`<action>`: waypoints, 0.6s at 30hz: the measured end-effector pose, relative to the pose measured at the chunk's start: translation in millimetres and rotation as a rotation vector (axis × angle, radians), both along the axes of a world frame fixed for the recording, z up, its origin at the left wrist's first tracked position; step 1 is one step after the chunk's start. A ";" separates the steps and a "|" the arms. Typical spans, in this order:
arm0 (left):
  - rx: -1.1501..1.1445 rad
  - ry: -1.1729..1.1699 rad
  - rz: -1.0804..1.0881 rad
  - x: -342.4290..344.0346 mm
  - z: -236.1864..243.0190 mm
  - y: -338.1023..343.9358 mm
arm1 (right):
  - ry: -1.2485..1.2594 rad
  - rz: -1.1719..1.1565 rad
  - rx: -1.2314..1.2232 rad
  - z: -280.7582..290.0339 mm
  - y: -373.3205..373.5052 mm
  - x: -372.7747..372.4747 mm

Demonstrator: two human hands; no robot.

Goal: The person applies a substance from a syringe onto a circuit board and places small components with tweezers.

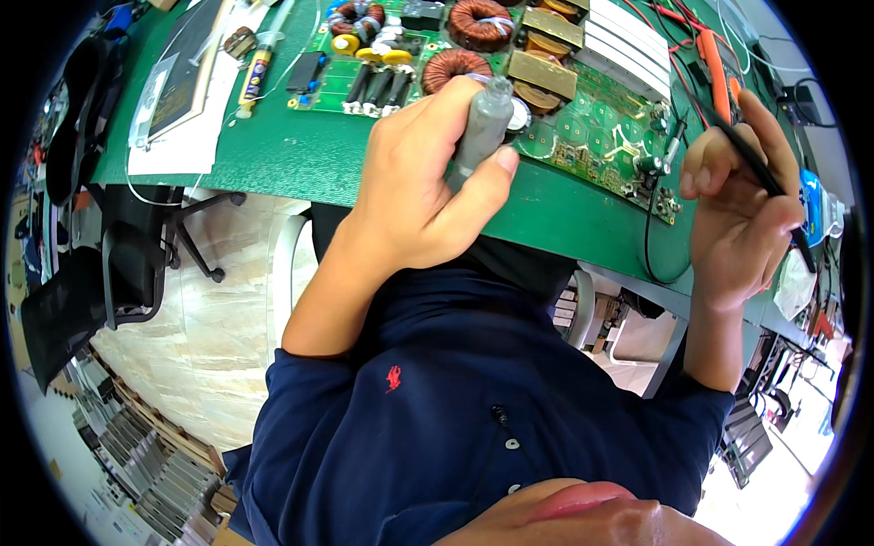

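My left hand (401, 191) is closed around a grey, semi-clear bottle or tube (485, 123) with a narrow tip pointing up and away. It is over the near edge of a green circuit board (583, 136), which carries copper-wound ring coils (480, 25), yellow-wrapped transformers (543, 77) and a white finned heatsink (624, 45). My right hand (737, 214), raised at the right beyond the board, grips a slim black stick-like tool (751, 159). Its exact kind I cannot make out. Some of the board is hidden behind my left hand and the bottle.
The board lies on a green bench mat (300, 159). To its left are a syringe with a yellow label (258, 77), white paper (191, 155) and a dark flat panel (187, 77). Red and black leads (678, 45) and an orange-handled tool (712, 73) lie right. A black chair (132, 273) stands left.
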State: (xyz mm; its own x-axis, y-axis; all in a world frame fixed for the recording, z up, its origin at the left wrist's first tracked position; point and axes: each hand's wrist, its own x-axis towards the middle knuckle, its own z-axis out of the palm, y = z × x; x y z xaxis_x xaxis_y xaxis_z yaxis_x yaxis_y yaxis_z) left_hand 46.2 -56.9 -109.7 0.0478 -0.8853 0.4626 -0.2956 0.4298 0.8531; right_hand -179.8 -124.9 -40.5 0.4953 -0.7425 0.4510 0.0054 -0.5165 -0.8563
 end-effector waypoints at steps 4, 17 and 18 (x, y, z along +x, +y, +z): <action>-0.083 -0.188 -0.099 0.5 -0.6 -1.3 | 0.164 0.004 -0.074 3.7 10.9 -3.5; -0.041 -0.047 -0.168 3.7 -6.5 -1.5 | 0.186 0.059 0.043 -9.6 17.4 4.3; -0.046 -0.040 -0.175 3.0 -6.6 -2.9 | 0.194 0.055 0.033 -7.8 17.7 3.8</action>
State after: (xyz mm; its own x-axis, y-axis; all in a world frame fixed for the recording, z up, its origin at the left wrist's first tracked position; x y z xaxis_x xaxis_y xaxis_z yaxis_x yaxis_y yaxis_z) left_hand 49.3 -59.8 -116.3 -0.1238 -0.8565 0.5010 -0.2461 0.5157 0.8207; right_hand -176.0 -107.2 -48.3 0.6107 -0.7246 0.3194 -0.1336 -0.4917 -0.8604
